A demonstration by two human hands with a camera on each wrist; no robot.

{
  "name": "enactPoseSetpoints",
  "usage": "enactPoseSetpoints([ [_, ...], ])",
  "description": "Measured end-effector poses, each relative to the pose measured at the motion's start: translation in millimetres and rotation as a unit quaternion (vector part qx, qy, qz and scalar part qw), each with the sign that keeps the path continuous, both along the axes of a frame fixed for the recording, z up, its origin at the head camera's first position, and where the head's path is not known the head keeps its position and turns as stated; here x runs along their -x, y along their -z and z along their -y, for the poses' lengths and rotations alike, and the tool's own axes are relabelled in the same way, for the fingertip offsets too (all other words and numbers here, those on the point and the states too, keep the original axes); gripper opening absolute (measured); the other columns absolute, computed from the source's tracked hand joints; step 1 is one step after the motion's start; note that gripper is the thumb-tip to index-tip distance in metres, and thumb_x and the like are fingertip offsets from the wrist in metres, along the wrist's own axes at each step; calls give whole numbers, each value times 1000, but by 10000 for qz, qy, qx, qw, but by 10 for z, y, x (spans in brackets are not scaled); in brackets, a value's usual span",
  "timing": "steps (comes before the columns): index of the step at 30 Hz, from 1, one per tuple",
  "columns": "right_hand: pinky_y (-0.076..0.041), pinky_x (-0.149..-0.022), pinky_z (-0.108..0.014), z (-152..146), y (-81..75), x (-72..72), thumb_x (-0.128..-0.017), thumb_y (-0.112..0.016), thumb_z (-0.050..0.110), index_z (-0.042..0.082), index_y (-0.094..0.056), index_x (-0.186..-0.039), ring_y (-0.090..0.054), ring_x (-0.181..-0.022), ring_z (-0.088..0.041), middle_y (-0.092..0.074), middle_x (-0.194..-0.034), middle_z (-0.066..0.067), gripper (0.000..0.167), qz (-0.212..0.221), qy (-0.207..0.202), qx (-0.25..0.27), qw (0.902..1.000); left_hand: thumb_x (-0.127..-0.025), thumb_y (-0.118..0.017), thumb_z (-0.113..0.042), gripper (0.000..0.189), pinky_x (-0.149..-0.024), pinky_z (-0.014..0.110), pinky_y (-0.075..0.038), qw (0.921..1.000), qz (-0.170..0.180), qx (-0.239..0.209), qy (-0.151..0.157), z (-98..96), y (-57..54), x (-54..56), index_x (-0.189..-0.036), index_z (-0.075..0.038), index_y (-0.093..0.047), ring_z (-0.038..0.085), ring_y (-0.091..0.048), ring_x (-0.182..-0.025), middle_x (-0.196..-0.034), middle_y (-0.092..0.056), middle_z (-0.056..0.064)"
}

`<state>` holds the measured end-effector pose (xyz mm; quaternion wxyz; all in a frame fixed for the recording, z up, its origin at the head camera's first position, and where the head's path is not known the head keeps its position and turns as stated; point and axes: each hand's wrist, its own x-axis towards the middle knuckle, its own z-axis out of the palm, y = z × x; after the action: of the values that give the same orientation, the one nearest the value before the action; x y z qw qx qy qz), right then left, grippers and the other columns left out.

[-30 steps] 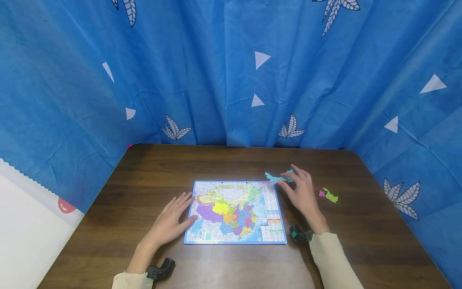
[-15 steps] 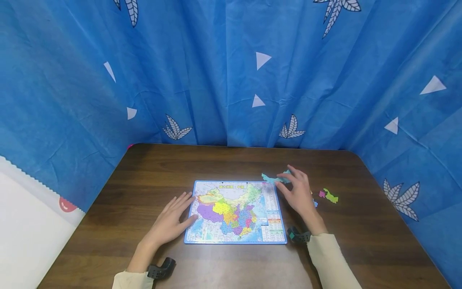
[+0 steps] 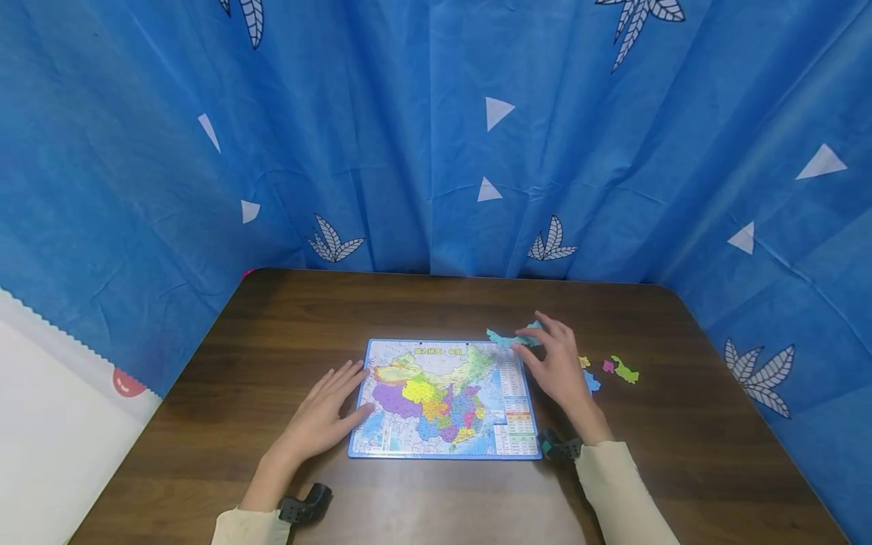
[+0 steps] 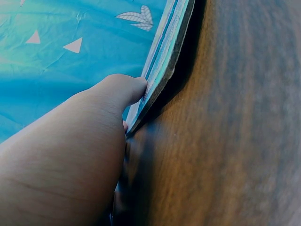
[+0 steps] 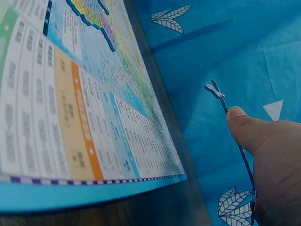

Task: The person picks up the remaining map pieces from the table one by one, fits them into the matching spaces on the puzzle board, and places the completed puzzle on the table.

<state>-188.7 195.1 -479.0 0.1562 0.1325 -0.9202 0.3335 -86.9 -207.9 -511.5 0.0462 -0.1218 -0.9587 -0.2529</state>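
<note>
A map puzzle board (image 3: 439, 365) lies flat on the table, with coloured pieces filling much of the map and a white gap at its top. My left hand (image 3: 323, 412) rests at the board's left edge, fingers straight and spread; the left wrist view has its thumb (image 4: 124, 90) on the rim. Above the board's upper right corner, my right hand (image 3: 560, 367) pinches a long light-blue puzzle piece (image 3: 504, 340) between thumb and fingers. The right wrist view shows that piece (image 5: 217, 92) nearly edge-on, off the board; the fingers behind it are mostly hidden.
Right of my right hand lie loose puzzle pieces: a blue one (image 3: 592, 381), a yellow one (image 3: 584, 362), a pink one (image 3: 608, 366) and a green one (image 3: 625, 370). A blue curtain (image 3: 436, 151) hangs behind the wooden table (image 3: 306, 303).
My right hand has moved slightly left with the light-blue puzzle piece, toward the board. The blue and yellow pieces behind it have come into sight. My left hand stays put.
</note>
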Motion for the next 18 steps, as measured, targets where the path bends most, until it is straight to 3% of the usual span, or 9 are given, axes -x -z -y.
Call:
enactPoseSetpoints([
  [18, -39, -108, -74, 116, 4, -6, -93, -78, 29, 12, -76, -117, -37, -145, -48, -47, -157, -20, 29, -185, -254, 18, 9995, -94, -69, -45, 71, -127, 57, -20, 10000, -8, -18, 25, -5, -8, -10, -153, -10, -50, 35, -31, -155, -163, -42, 12],
])
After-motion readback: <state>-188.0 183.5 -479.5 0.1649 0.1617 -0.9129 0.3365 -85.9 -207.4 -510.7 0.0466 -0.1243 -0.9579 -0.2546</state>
